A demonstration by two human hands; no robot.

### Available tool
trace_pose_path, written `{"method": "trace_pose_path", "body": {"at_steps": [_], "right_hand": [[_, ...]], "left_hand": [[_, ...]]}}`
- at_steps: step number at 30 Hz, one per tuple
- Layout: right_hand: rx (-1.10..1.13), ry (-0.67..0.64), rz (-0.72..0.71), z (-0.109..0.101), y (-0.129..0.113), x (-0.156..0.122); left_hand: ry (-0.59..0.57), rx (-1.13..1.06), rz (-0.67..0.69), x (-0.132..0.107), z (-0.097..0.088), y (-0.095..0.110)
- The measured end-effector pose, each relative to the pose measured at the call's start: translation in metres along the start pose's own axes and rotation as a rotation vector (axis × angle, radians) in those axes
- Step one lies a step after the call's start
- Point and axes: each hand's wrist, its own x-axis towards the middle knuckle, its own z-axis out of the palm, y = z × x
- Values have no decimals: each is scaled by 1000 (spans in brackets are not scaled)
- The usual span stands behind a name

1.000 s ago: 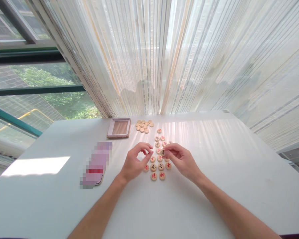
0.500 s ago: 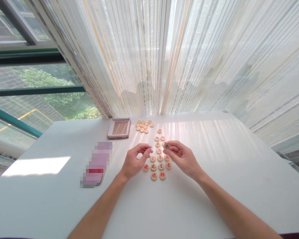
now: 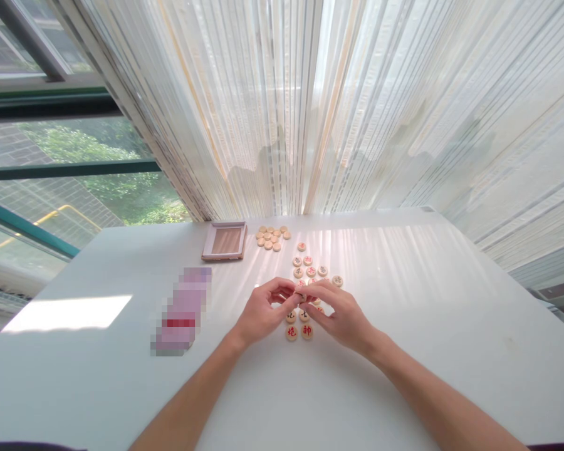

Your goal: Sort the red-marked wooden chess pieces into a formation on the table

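Note:
Over the middle of a cluster of Chinese chess pieces, my two hands meet. My right hand (image 3: 341,307) pinches a round wooden chess piece (image 3: 302,298) with a dark character. The thumb and fingers of my left hand (image 3: 266,308) close on the same piece from the other side. Below my hands lie a red-marked piece (image 3: 291,332) and another red one (image 3: 307,332). Beyond them are several more, among them a black-marked piece (image 3: 337,281) at the right and a red one (image 3: 301,247) farthest off. My fingers hide part of the cluster.
Several pale blank-looking discs (image 3: 268,237) lie at the back of the white table (image 3: 427,351), beside a shallow open box (image 3: 225,241). A blurred-out pinkish flat object (image 3: 183,313) is on the left. A pleated curtain (image 3: 301,125) hangs behind.
My right hand has moved left and down, carrying the piece from over the cluster's right side. My left hand has moved right to meet it at the piece.

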Motion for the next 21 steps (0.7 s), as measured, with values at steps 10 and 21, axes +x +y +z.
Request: {"method": "trace_pose_path", "body": {"at_steps": [10,21], "right_hand": [[-55,240,128,-14,-2,6],[-42,229,144,-12,-1,7]], "left_hand": [[222,-197,-58,9,-14,-10],[71,-253,-101,5,-12,-7]]}}
